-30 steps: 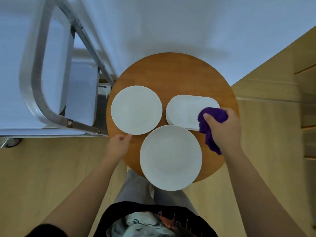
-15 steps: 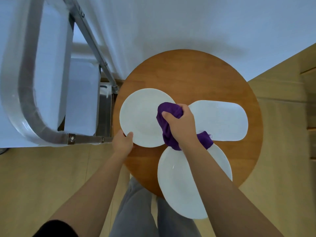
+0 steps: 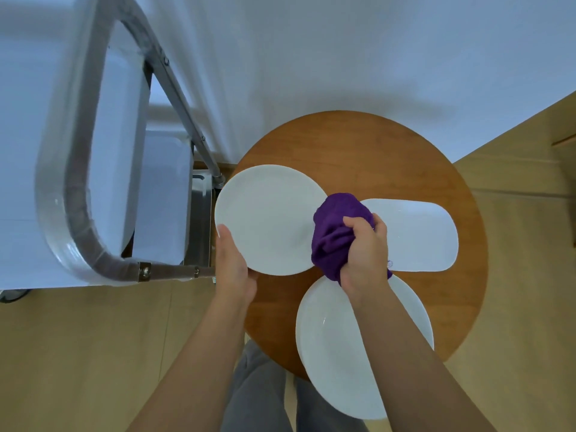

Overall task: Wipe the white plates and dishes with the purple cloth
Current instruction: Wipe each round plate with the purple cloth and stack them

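On plate (image 3: pixel 268 219): right grip (image 3: pixel 364 254) clenches cloth (image 3: pixel 336 232).

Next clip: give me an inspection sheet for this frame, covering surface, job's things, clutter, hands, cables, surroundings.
Surface: round wooden table, bare wood at the far side.
Job's things: round plate at left; oblong dish at right; near plate overhanging the table's near edge; purple cloth bunched at the round plate's right rim.
Clutter: nothing seen.
Hands: left hand holds the round plate's near-left rim; right hand grips the purple cloth.
Cables: nothing seen.
Surroundings: metal-framed cart at left, white wall, wooden floor.
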`<state>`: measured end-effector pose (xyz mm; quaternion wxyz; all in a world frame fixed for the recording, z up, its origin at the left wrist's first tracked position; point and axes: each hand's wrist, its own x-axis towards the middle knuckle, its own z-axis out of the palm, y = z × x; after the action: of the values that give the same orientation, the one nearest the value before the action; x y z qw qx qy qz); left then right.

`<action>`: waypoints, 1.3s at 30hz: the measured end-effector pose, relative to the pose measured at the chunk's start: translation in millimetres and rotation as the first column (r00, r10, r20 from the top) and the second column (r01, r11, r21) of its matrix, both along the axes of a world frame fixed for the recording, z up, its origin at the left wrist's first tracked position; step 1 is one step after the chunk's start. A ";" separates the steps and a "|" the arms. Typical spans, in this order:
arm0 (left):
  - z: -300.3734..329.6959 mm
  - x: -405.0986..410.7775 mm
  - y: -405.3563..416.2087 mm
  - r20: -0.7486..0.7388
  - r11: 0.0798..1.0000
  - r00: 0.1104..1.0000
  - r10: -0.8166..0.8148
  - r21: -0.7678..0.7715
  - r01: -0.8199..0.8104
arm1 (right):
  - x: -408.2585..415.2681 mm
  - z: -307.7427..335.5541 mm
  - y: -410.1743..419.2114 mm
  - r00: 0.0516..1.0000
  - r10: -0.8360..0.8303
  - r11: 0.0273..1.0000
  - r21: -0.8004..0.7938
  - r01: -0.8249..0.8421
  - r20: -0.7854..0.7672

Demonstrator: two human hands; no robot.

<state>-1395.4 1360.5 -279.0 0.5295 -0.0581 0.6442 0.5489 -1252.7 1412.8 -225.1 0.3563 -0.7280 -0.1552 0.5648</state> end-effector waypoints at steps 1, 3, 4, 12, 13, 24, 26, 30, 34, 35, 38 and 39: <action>8.7 1.6 -2.7 -0.006 0.999 1.000 0.000 0.032 0.000 | 1.2 4.8 0.8 1.000 0.002 1.000 0.015 -0.002 0.015; 29.9 9.0 -7.4 -0.020 0.997 1.000 0.001 0.079 0.000 | -1.7 14.5 2.3 0.993 0.035 0.996 0.083 -0.044 0.112; 42.0 15.2 -9.1 -0.028 0.995 1.000 -0.006 0.104 0.009 | -5.4 18.5 2.1 0.981 0.049 0.988 0.134 -0.075 0.187; 111.9 89.1 -35.3 -0.227 0.957 0.969 -0.099 0.244 0.155 | -14.6 50.6 -0.6 0.868 -0.046 0.894 0.408 -0.186 0.495; 115.8 96.9 -38.5 -0.231 0.954 0.966 -0.114 0.246 0.171 | -12.5 56.1 -0.7 0.890 -0.012 0.870 0.443 -0.215 0.455; 119.9 112.7 -31.5 -0.202 0.880 0.966 -0.159 0.415 0.231 | 46.7 84.2 -51.8 0.735 0.678 0.524 0.688 -0.501 0.019; 121.8 115.0 -32.8 -0.148 0.902 0.977 -0.156 0.382 0.202 | 57.9 84.1 -61.6 0.726 0.687 0.549 0.685 -0.479 -0.042; 136.1 112.1 -31.5 -0.164 0.953 0.978 -0.128 0.253 0.168 | 87.5 78.1 -83.9 0.697 0.713 0.563 0.655 -0.504 -0.077; 150.1 107.9 -29.0 -0.168 0.930 0.959 -0.229 0.252 0.266 | 117.7 81.0 -93.9 0.616 0.785 0.448 0.627 -0.637 0.065; 151.9 107.7 -29.6 -0.186 0.923 0.947 -0.261 0.240 0.302 | 127.8 82.3 -90.7 0.583 0.799 0.404 0.584 -0.704 0.150; 155.3 104.6 -33.6 -0.261 0.928 0.917 -0.302 0.141 0.346 | 156.3 90.2 -74.8 0.362 0.782 0.232 0.302 -0.925 0.508; 155.6 103.4 -34.6 -0.264 0.932 0.913 -0.311 0.102 0.347 | 162.5 93.5 -70.5 0.301 0.732 0.212 0.215 -0.953 0.611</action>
<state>-1292.0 1325.8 -123.4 0.5341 0.1583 0.6625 0.5007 -1090.2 1342.3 -131.6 0.1313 -0.4696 -0.7543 0.4397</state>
